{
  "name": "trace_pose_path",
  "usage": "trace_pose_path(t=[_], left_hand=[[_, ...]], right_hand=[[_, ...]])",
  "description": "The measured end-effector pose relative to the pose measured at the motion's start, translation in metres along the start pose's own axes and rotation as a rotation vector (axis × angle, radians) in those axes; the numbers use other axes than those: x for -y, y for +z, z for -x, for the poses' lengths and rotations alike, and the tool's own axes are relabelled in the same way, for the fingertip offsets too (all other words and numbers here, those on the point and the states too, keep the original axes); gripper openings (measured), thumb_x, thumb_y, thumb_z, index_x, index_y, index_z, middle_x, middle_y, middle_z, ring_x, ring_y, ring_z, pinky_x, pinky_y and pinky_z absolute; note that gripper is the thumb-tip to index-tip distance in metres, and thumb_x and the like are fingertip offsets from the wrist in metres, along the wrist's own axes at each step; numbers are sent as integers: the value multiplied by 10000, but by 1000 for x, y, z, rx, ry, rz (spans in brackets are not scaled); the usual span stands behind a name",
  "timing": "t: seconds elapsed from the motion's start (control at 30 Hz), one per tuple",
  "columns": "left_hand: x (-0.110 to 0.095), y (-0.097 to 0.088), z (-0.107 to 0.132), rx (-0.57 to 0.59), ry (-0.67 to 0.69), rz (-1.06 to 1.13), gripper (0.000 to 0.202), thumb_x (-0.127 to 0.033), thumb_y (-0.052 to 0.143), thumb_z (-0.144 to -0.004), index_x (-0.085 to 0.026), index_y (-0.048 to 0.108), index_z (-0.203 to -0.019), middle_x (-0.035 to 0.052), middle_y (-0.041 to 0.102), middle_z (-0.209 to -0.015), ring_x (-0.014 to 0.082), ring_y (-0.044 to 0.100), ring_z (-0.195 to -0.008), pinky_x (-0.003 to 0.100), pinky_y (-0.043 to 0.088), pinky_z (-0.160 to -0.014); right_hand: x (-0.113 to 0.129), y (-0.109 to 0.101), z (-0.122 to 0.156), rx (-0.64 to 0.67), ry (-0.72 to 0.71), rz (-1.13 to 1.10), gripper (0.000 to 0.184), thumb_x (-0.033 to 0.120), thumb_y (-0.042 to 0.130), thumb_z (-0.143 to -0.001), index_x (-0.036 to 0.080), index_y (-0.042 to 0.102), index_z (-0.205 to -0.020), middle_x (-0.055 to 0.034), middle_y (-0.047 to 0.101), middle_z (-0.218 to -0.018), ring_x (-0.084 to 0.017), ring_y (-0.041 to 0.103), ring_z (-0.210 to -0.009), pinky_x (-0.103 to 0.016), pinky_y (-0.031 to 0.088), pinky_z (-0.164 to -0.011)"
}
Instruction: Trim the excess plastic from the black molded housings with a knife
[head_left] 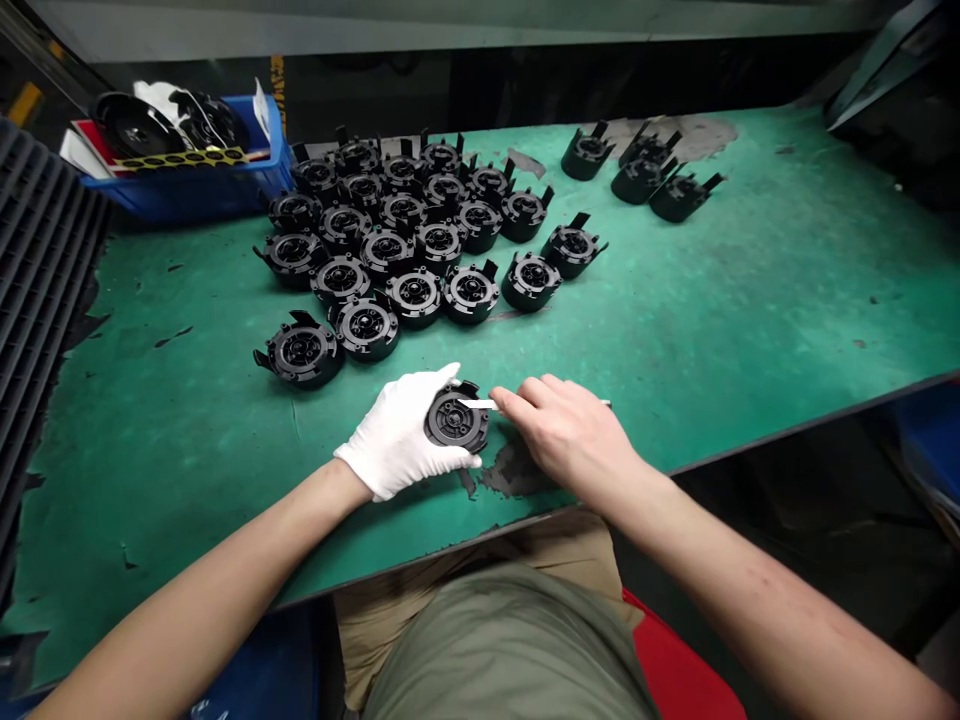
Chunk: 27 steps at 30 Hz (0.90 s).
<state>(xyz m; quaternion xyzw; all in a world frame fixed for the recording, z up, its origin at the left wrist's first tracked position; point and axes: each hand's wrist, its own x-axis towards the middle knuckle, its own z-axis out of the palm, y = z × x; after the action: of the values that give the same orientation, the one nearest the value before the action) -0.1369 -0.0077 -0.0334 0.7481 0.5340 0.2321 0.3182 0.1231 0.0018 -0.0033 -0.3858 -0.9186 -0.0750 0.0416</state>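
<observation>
Black moulded plastic housing (456,420), round, being clamped in the white-gloved left hand (401,435) over the near edge of a worn green workbench (675,300). Bare right hand (566,435) is pinching a thin white strip (476,404) between its fingers, tip lying across the housing's face. Rows of matching housings (382,250) are standing just ahead; a blue plastic crate (187,195) is holding larger black parts (139,125) beyond them; ribbed black matting (45,270) is lying along the left.

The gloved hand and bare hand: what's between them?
In the head view, a round black part and white strip lie between the gloved left hand and bare right hand.
</observation>
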Motion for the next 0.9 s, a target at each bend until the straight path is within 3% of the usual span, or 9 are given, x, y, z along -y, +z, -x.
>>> trace_pose_path(t=[0.1,0.27,0.37,0.53,0.67,0.9], left_hand=[[1,0,0,-5,11,1,1178,-487,1087,-611,-203,539,-1614,168,711,-1488,425,673,-1392,574,548,-1228],[0,-1,-1,-4,33,-6,1196,-522,1082,-617,-167,532,-1617,185,714,-1483,428,682,-1373,573,566,-1208],[-3,0,-1,-25,37,-16,1189,-519,1077,-618,-143,536,-1608,190,731,-1448,421,703,-1337,549,587,-1177],[-2,5,2,-83,63,-52,1133,-537,1052,-625,-129,567,-1563,195,736,-1420,422,719,-1294,554,593,-1151],[4,8,4,-104,77,-34,1176,-544,1055,-617,-134,534,-1589,184,741,-1404,410,719,-1294,550,587,-1161],[6,7,3,-86,72,-11,1149,-548,1067,-600,-135,576,-1553,187,741,-1408,415,717,-1301,556,585,-1176]], right_hand=[[-18,-1,-9,17,-119,12,290,82,558,-1060,188,741,-1258,-50,613,-864,-234,450,-776,-382,273,-717],[-32,0,-18,32,-154,32,315,67,560,-1039,171,725,-1287,-57,623,-884,-228,453,-779,-374,269,-713],[-30,3,-14,-6,-162,16,301,84,523,-1076,173,724,-1281,-59,633,-894,-226,470,-793,-358,303,-724],[-12,6,2,-88,-37,-52,253,268,519,-1172,169,735,-1258,-38,600,-850,-215,499,-791,-345,339,-697],[-4,5,5,-47,-42,-62,242,189,555,-1138,180,734,-1301,-38,602,-867,-223,493,-802,-355,355,-725],[-21,1,-8,-44,-144,-38,300,104,521,-1101,174,737,-1297,-55,620,-885,-228,460,-799,-364,324,-723]])
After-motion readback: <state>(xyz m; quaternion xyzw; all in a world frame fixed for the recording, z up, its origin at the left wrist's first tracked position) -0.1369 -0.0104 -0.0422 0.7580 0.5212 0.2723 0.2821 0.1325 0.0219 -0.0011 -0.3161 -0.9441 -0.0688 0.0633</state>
